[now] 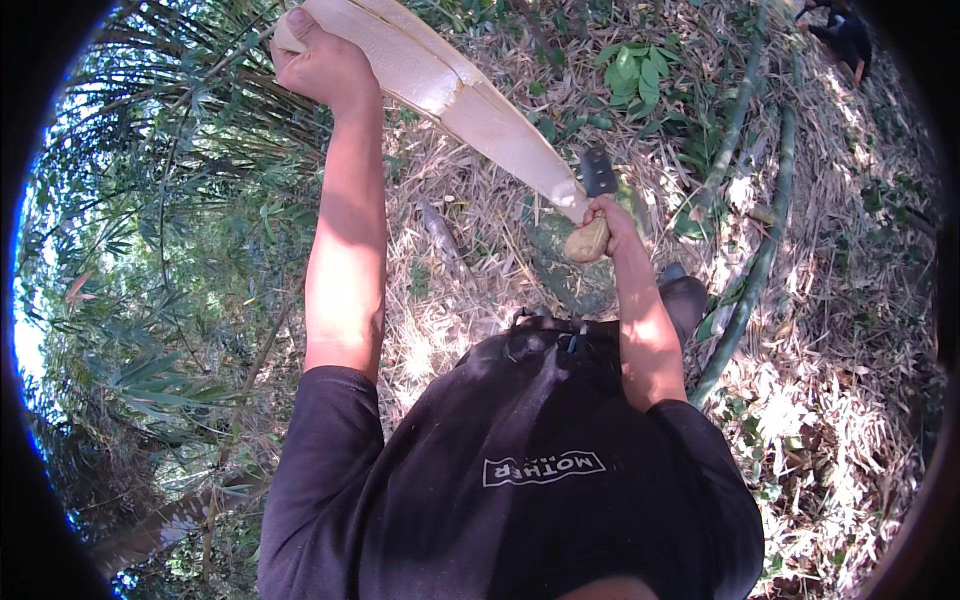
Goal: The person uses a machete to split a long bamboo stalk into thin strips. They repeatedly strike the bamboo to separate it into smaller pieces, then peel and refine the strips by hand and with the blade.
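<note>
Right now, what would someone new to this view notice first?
Probably the long, pale piece of split bamboo slanting across the top centre, with the left grip holding it at upper left. Next, the right grip near its lower end, closed around a rounded wooden handle. A green stem curves along the ground at right.

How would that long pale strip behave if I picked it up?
The pale strip is probably fairly stiff: it runs from the left hand without visibly sagging. It's likely light for its size, looking like a thin, hollowed shell. Its shiny face may feel slippery.
</note>
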Demonstrator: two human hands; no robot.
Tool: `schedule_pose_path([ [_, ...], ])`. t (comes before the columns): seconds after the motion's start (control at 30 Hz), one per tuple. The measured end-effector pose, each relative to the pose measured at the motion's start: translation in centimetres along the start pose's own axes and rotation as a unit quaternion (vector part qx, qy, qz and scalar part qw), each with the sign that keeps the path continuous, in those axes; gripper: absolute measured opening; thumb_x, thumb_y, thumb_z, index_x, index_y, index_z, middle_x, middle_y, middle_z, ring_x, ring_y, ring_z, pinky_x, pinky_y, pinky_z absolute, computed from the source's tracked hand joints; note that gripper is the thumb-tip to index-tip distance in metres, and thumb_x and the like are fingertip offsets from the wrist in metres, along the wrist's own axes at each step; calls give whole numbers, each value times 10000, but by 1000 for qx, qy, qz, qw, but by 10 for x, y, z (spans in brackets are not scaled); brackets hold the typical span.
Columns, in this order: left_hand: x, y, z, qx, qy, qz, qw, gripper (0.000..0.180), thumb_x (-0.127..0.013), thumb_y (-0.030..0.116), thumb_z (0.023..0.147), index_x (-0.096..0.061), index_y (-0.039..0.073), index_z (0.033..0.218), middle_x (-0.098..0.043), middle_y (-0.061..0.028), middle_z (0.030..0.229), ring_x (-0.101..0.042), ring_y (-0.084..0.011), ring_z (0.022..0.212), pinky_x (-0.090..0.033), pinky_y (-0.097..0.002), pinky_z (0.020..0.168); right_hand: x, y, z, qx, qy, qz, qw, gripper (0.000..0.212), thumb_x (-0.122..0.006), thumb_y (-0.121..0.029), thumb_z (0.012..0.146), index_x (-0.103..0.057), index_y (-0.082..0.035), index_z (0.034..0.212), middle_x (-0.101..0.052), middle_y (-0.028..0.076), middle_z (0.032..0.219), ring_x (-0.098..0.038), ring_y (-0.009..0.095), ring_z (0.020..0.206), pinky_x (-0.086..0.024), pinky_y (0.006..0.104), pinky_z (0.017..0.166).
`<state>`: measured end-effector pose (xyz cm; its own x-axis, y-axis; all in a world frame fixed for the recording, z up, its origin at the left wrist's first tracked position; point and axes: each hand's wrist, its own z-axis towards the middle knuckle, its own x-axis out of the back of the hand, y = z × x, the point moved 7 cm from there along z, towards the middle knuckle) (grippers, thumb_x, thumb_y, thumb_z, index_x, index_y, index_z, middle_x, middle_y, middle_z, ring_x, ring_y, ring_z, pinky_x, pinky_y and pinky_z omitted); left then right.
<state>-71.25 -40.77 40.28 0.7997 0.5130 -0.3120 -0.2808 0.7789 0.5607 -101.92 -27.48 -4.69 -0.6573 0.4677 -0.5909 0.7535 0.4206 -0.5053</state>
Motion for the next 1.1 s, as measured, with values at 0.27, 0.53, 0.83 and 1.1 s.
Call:
schedule_pose_path([
  [0.27, 10, -19, 6, 46, -3, -11, 999, 295, -576, 200, 1041, -581, -94, 1047, -684, -170, 951, -685, -221, 782, -577, -343, 649, -59, -222, -167, 599, 226, 28, 768, 180, -624, 47, 771, -591, 32, 947, -648, 97, 822, -644, 177, 668, -540, 328, 612],
  [0.53, 3, -15, 7, 13, -24, -22, 999, 308, -593, 226, 1034, -582, -81, 1058, -678, -156, 933, -692, -221, 791, -587, -347, 656, -11, -70, -77, 446, 476, -179, 737, 267, -756, -175, 807, -647, 18, 955, -698, 130, 890, -694, 232, 774, -551, 379, 682],
  [0.83, 10, -11, 0, 52, -18, -94, 994, 283, -612, 239, 1029, -595, -43, 1041, -686, -123, 920, -686, -194, 781, -576, -336, 666, 17, 78, 21, 13, 63, -175, 982, 183, -610, -171, 838, -599, -11, 751, -607, 102, 665, -619, 224, 591, -540, 410, 602],
  [1.1, -5, -20, 1, 17, -34, -90, 995, 319, -623, 302, 1026, -616, -17, 1018, -689, -89, 848, -647, -166, 730, -515, -332, 658, 31, 80, -6, 39, 91, -67, 993, 118, -566, -101, 858, -553, -40, 758, -536, 67, 610, -560, 207, 513, -535, 392, 556],
])
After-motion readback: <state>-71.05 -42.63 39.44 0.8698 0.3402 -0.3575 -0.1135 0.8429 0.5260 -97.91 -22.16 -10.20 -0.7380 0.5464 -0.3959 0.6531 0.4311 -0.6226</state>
